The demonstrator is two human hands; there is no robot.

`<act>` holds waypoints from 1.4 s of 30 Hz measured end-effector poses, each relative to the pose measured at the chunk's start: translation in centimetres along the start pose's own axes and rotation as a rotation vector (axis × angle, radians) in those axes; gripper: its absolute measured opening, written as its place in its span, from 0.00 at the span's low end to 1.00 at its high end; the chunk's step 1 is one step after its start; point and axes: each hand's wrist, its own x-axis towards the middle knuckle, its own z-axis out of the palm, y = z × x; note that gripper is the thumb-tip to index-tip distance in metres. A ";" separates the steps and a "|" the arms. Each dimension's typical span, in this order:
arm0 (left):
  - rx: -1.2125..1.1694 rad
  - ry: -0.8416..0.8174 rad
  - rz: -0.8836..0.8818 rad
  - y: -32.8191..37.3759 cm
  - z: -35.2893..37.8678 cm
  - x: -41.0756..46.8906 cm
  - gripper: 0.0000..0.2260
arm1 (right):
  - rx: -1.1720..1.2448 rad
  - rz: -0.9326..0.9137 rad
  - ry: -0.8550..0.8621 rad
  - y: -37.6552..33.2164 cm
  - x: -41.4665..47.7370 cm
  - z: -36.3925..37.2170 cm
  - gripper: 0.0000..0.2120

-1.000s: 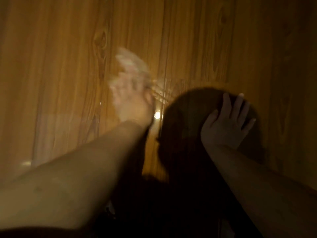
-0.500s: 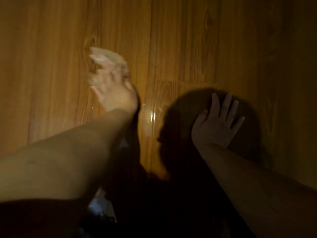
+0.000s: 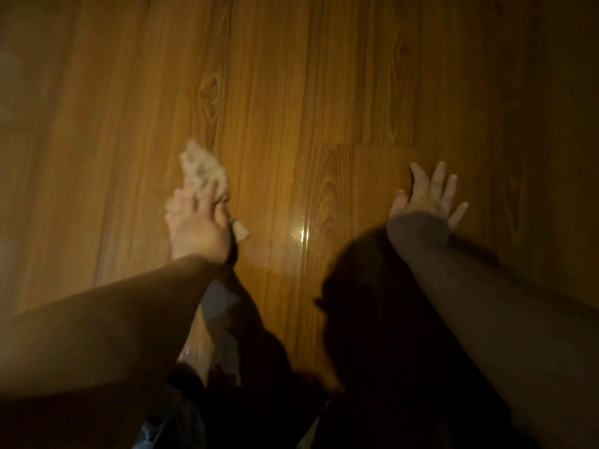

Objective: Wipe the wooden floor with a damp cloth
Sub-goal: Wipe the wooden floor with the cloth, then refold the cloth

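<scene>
L hand point(image 3: 197, 228) grips cloth point(image 3: 202, 166) — R hand point(image 3: 424, 205) on floor point(image 3: 324, 76).

left forearm point(image 3: 107, 325) bare | right forearm point(image 3: 505, 322) bare | dark clothing point(image 3: 259, 393) below, bluish fabric point(image 3: 155, 429) at edge

Two hands are showing: one left hand point(image 3: 197, 231) and one right hand point(image 3: 424, 205). Each is trailing one bare forearm, so two forearms point(image 3: 97, 319) are reaching in from the lower edge. Five spread fingers point(image 3: 437, 176) are showing on the right hand; those of the left hand are blurring too much to count. One pale, bunched cloth point(image 3: 202, 168) is showing. One wooden floor point(image 3: 324, 76) is filling the view, its planks running in several strips that the dim light is keeping from a sure count. One cross joint point(image 3: 366, 144) and at least two dark knots point(image 3: 209, 89) are standing out. One bright wet glint point(image 3: 299, 233) is shining, and one large shadow point(image 3: 372, 286) is lying between the arms.
</scene>
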 end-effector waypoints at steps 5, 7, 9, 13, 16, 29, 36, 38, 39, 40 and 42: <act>-0.107 0.045 -0.492 1.2 1.8 -5.3 0.22 | 0.067 -0.096 -0.159 1.2 -0.7 -2.7 0.27; -0.083 -0.018 -0.427 3.8 3.4 -9.4 0.23 | 0.108 -0.049 -0.184 0.8 -2.1 -2.9 0.26; -0.040 -0.087 -0.238 6.1 5.0 -13.8 0.26 | 0.145 -0.008 -0.226 0.0 -3.9 -2.8 0.25; -0.012 -0.306 0.347 7.1 5.5 -18.2 0.29 | 0.102 -0.128 -0.284 1.2 -7.7 -2.0 0.25; -0.135 -0.361 0.497 5.9 2.9 -16.4 0.32 | 0.089 -0.186 -0.335 3.1 -9.1 -2.0 0.26; -1.060 -0.832 -0.162 16.5 -10.1 -12.0 0.16 | 1.210 0.337 -0.906 0.1 -8.3 -11.1 0.18; -0.954 -0.798 -0.028 20.0 -15.2 -13.9 0.17 | 1.292 0.378 -0.902 3.4 -7.4 -18.3 0.31; -0.886 -0.778 0.015 20.9 -16.3 -14.4 0.17 | 1.241 0.317 -0.878 3.6 -7.3 -20.5 0.34; -0.849 -0.771 0.033 21.3 -16.6 -14.8 0.17 | 1.210 0.261 -0.884 3.8 -7.3 -21.5 0.36; -0.812 -0.772 0.071 22.0 -16.6 -15.2 0.15 | 1.168 0.205 -0.878 4.3 -7.3 -22.3 0.35; -0.756 -0.773 0.146 23.0 -16.5 -15.8 0.10 | 1.020 0.120 -0.852 4.5 -7.5 -23.3 0.25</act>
